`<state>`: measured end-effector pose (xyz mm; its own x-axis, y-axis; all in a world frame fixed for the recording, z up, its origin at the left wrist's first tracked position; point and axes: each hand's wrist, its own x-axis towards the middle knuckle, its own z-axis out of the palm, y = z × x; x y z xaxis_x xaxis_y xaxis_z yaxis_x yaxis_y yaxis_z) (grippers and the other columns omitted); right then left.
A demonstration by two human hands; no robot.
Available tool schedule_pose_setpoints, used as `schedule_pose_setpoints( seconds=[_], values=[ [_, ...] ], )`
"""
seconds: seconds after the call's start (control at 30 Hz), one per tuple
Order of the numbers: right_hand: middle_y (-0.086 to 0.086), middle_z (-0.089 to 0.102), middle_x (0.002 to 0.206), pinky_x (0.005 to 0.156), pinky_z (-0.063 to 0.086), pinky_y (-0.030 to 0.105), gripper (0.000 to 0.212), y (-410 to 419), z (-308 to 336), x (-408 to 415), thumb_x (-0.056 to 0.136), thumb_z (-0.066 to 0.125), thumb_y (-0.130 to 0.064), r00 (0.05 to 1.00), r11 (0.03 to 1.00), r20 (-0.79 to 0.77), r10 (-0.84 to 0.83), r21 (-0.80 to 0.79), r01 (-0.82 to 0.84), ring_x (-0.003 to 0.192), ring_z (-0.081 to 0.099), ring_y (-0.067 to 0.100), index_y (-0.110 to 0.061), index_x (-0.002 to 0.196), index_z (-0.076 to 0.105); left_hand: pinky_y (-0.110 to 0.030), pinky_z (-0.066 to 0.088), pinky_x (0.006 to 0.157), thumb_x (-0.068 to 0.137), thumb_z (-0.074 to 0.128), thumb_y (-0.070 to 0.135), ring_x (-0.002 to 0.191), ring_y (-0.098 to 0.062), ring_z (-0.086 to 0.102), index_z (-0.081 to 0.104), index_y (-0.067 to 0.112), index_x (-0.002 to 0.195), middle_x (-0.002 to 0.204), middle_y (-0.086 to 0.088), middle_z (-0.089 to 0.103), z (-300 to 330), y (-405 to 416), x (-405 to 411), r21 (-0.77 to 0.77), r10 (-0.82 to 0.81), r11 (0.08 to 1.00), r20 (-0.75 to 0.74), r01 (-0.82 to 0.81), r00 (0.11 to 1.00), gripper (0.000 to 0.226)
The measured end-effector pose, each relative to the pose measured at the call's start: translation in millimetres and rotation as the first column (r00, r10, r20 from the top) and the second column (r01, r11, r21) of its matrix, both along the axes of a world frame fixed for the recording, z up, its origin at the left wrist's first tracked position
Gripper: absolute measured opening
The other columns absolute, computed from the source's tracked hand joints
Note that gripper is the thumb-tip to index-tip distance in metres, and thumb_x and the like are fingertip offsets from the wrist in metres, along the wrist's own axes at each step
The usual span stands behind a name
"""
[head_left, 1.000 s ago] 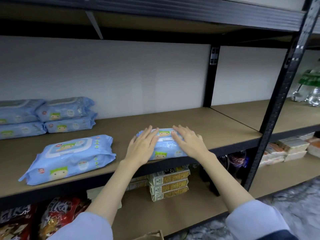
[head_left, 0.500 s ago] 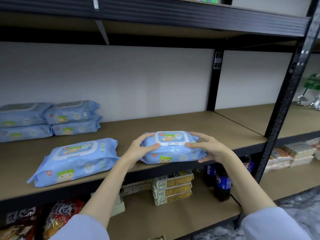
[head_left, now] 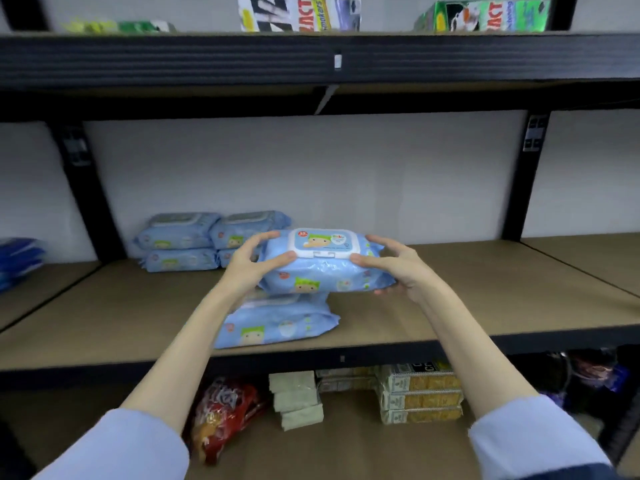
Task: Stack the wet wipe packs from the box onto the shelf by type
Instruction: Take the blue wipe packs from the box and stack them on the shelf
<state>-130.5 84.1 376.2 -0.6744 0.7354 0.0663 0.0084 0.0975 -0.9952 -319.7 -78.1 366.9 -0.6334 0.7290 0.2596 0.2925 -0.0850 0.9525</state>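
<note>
A light blue wet wipe pack (head_left: 325, 268) with a white flip lid hangs in the air above the brown shelf board (head_left: 450, 306). My left hand (head_left: 252, 268) grips its left end and my right hand (head_left: 391, 268) grips its right end. Directly below it, near the shelf's front edge, lies another blue wipe pack (head_left: 277, 323), partly hidden by my left forearm. At the back of the shelf, against the wall, stand two short stacks of the same blue packs (head_left: 183, 242). The box is out of view.
Darker blue packs (head_left: 19, 258) lie in the bay to the left. Black uprights (head_left: 90, 192) divide the bays. Cartons stand on the top shelf (head_left: 298, 12). Below are a red snack bag (head_left: 225, 414) and stacked boxes (head_left: 420, 393).
Both hands went from pressing flat on the pack to gripping its ends, lifted it and carried it left over the pack at the front. The camera swung left and up.
</note>
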Motion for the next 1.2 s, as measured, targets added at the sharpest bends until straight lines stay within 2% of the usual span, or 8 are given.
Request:
schedule_pose_setpoints(
  seconds=[0.23,0.5,0.7,0.83,0.93,1.03,1.1,1.2],
  values=[
    [-0.003,0.045,0.137,0.048,0.051,0.024,0.071,-42,-14,-70,0.06,0.086,-0.035,0.989,0.992,0.075,0.126,0.004,-0.127,0.113,0.057,0.023,-0.036,0.124,0.055,-0.051,0.052,0.085,0.048,0.087,0.047,0.113,-0.03,0.057,0.063,0.046,0.097,0.132,-0.005,0.05,-16,-63,-52,0.012,0.105,0.994,0.08,-0.106,0.991,0.054],
    [-0.005,0.044,0.128,0.047,0.049,0.023,0.063,-44,-20,-78,0.067,0.082,-0.036,0.984,0.993,0.14,0.115,0.003,-0.117,0.116,0.054,0.021,-0.033,0.124,0.056,-0.055,0.044,0.098,0.048,0.08,0.06,0.125,-0.029,0.048,0.063,0.049,0.102,0.136,-0.004,0.05,-43,-65,-59,0.051,0.111,0.992,0.119,-0.118,0.987,0.058],
    [0.004,0.051,0.131,0.046,0.048,0.022,0.057,-43,-25,-80,0.066,0.081,-0.043,0.993,0.998,0.096,0.064,-0.03,-0.061,0.101,0.062,0.022,-0.033,0.117,0.057,-0.049,0.041,0.103,0.079,0.067,0.042,0.131,-0.022,0.04,0.053,0.038,0.121,0.141,0.0,0.043,-38,-53,-57,0.041,0.146,0.988,0.072,-0.149,0.987,0.044],
    [0.003,0.047,0.134,0.07,0.054,0.031,0.079,-41,-21,-70,0.068,0.077,-0.049,0.967,0.958,0.247,0.063,0.256,-0.128,0.108,0.057,0.023,-0.031,0.136,0.04,-0.031,0.035,0.102,0.087,0.058,0.04,0.132,-0.022,0.036,0.047,0.031,0.13,0.143,-0.003,0.04,-32,-59,-53,-0.061,0.276,0.95,-0.297,-0.306,0.914,0.045],
    [0.004,0.03,0.145,0.104,0.036,0.042,0.114,-43,-25,-61,0.056,0.079,-0.059,0.921,0.648,0.359,-0.153,0.74,-0.181,0.129,0.035,0.025,-0.037,0.147,0.013,-0.031,0.027,0.103,0.079,0.051,0.063,0.133,-0.017,0.028,0.039,0.029,0.137,0.148,-0.001,0.031,-32,-69,-35,0.114,0.374,0.884,-0.754,-0.453,0.54,0.068],
    [0.003,0.024,0.154,0.101,0.034,0.049,0.128,-53,-37,-62,0.045,0.074,-0.073,0.94,0.175,0.221,-0.261,0.968,-0.179,0.134,0.032,0.031,-0.03,0.149,0.013,-0.036,0.018,0.109,0.065,0.044,0.081,0.14,-0.019,0.019,0.026,0.022,0.145,0.153,-0.005,0.024,-47,-63,-24,0.122,0.212,0.917,-0.955,-0.379,0.206,0.101],
    [0.005,0.036,0.149,0.095,0.041,0.054,0.134,-57,-48,-67,0.036,0.072,-0.077,0.95,-0.017,0.136,-0.282,0.989,-0.147,0.13,0.042,0.034,-0.019,0.146,0.021,-0.041,0.014,0.112,0.057,0.042,0.086,0.142,-0.023,0.014,0.019,0.014,0.146,0.154,-0.01,0.02,-58,-59,-23,0.036,0.094,0.909,-0.988,-0.414,0.122,0.117],
    [0.005,0.047,0.142,0.089,0.045,0.055,0.139,-59,-57,-72,0.025,0.076,-0.074,0.942,-0.053,0.157,-0.298,0.982,-0.18,0.127,0.049,0.03,-0.009,0.14,0.032,-0.041,0.006,0.114,0.054,0.045,0.086,0.142,-0.021,0.014,0.015,0.008,0.146,0.153,-0.008,0.022,-67,-57,-29,-0.026,0.026,0.895,-0.993,-0.445,0.111,0.124]
  ],
)
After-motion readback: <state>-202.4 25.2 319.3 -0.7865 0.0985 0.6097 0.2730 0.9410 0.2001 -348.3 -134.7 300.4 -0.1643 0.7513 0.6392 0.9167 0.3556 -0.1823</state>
